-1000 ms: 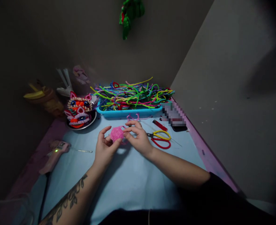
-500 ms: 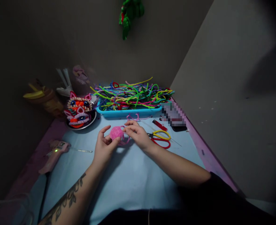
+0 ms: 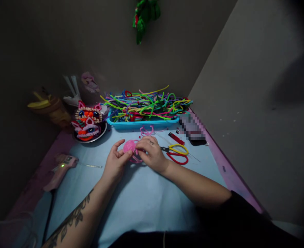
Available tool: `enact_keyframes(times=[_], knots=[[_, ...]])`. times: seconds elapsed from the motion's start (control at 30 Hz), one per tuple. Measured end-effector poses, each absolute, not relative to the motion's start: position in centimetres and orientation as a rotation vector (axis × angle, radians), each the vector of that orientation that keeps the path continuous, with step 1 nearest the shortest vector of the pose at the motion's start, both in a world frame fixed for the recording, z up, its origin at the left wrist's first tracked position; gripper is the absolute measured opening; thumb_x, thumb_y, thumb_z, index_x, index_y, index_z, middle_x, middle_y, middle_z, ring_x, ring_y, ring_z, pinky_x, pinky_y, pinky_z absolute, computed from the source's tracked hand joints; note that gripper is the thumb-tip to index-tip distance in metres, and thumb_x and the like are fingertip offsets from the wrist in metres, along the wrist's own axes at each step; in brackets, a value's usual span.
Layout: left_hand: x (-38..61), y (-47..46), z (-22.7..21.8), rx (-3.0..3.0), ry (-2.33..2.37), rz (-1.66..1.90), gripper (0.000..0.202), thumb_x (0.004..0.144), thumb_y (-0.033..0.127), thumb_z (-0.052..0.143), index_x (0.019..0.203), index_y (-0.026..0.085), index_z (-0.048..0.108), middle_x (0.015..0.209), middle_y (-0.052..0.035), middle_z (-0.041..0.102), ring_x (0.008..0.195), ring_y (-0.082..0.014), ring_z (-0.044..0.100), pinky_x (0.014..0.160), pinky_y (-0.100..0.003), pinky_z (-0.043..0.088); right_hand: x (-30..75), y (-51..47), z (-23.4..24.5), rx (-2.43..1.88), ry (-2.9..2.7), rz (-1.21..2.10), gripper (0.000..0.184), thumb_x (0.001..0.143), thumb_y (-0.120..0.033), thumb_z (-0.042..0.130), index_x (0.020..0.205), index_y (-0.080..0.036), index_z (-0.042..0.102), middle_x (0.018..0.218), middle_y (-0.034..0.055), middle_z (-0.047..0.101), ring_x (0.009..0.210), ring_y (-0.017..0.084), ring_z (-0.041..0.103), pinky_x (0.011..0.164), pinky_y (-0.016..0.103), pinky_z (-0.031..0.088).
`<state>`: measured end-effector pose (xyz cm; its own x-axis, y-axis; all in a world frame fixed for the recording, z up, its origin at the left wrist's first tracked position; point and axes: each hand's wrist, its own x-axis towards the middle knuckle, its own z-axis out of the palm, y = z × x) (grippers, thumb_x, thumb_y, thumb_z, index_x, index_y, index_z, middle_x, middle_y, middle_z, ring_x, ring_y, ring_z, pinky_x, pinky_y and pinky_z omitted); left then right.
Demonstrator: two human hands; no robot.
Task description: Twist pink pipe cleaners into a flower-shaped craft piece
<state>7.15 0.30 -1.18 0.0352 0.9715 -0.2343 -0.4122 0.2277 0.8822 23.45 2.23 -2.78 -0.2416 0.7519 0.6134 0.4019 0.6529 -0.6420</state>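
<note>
Between my hands is a round pink coil of pipe cleaner (image 3: pixel 129 146), with loose pink loops hanging from its right and lower side. My left hand (image 3: pixel 116 156) grips the coil at its left and lower edge, thumb in front and index finger raised. At its right edge my right hand (image 3: pixel 153 153) pinches a pink strand, the fingertips partly hidden. Beside my right hand lie scissors (image 3: pixel 178 149) with one yellow and one red handle loop. Behind the hands, a few curled pink pipe cleaner pieces (image 3: pixel 147 130) rest on the light blue table cover (image 3: pixel 152 203).
A blue tray (image 3: pixel 144 125) heaped with colourful pipe cleaners stands at the back. Left of it, a metal bowl (image 3: pixel 90 141) holds fuzzy animal faces. A pink glue gun (image 3: pixel 61 170) lies at left, its cord trailing forward. At right are a red cutter (image 3: pixel 176 138) and a phone (image 3: pixel 198 141).
My right hand has turned, its back now facing up more, and its fingers have closed in at the coil's right edge. My left hand keeps its hold.
</note>
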Motion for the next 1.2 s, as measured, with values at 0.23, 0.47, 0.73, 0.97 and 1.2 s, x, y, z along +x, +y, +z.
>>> enact_keyframes(times=[0.23, 0.47, 0.73, 0.97, 1.2], knots=[[6.9, 0.2, -1.6, 0.836, 1.009, 1.214, 0.075, 0.062, 0.033, 0.089, 0.122, 0.019, 0.046, 0.076, -0.002, 0.077, 0.061, -0.0179, 0.071, 0.065, -0.03, 0.054, 23.3, 2.3, -2.0, -0.973, -1.706, 0.659, 0.008, 0.086, -0.031, 0.062, 0.083, -0.026, 0.067, 0.081, 0.0036, 0.069, 0.089, 0.024, 0.06, 0.087, 0.042, 0.045], [6.4, 0.3, -1.0, 1.013, 1.002, 1.179, 0.075, 0.063, 0.031, 0.088, 0.122, 0.021, 0.043, 0.074, -0.0007, 0.076, 0.061, -0.0159, 0.07, 0.062, -0.026, 0.052, 23.4, 3.1, -1.2, -1.0, -1.435, 1.261, 0.033, 0.07, -0.052, 0.077, 0.063, -0.021, 0.069, 0.069, -0.0009, 0.058, 0.073, 0.016, 0.054, 0.076, 0.033, 0.042], [5.9, 0.3, -1.4, 1.155, 0.951, 1.141, 0.07, 0.066, 0.026, 0.086, 0.123, 0.021, 0.045, 0.083, -0.0028, 0.076, 0.069, -0.0162, 0.071, 0.066, -0.027, 0.055, 23.0, 2.8, -1.1, -1.008, -1.095, 1.47, 0.035, 0.051, -0.046, 0.088, 0.05, -0.02, 0.065, 0.064, -0.0031, 0.054, 0.065, 0.013, 0.05, 0.07, 0.03, 0.042], [5.7, 0.6, -1.5, 1.189, 0.972, 1.193, 0.067, 0.066, 0.027, 0.086, 0.121, 0.022, 0.047, 0.082, -0.0025, 0.075, 0.071, -0.0168, 0.07, 0.069, -0.03, 0.055, 23.0, 2.8, -1.0, -1.051, -1.101, 1.46, 0.026, 0.058, -0.041, 0.083, 0.06, -0.02, 0.069, 0.067, -0.0025, 0.059, 0.067, 0.013, 0.05, 0.072, 0.03, 0.041], [5.6, 0.4, -2.0, 1.248, 0.945, 1.195, 0.064, 0.069, 0.025, 0.084, 0.122, 0.022, 0.047, 0.084, -0.0022, 0.074, 0.073, -0.0166, 0.069, 0.071, -0.028, 0.052, 23.0, 2.9, -0.9, -1.003, -1.101, 1.467, 0.017, 0.063, -0.033, 0.075, 0.059, -0.02, 0.065, 0.064, -0.0027, 0.059, 0.068, 0.014, 0.052, 0.072, 0.029, 0.041]])
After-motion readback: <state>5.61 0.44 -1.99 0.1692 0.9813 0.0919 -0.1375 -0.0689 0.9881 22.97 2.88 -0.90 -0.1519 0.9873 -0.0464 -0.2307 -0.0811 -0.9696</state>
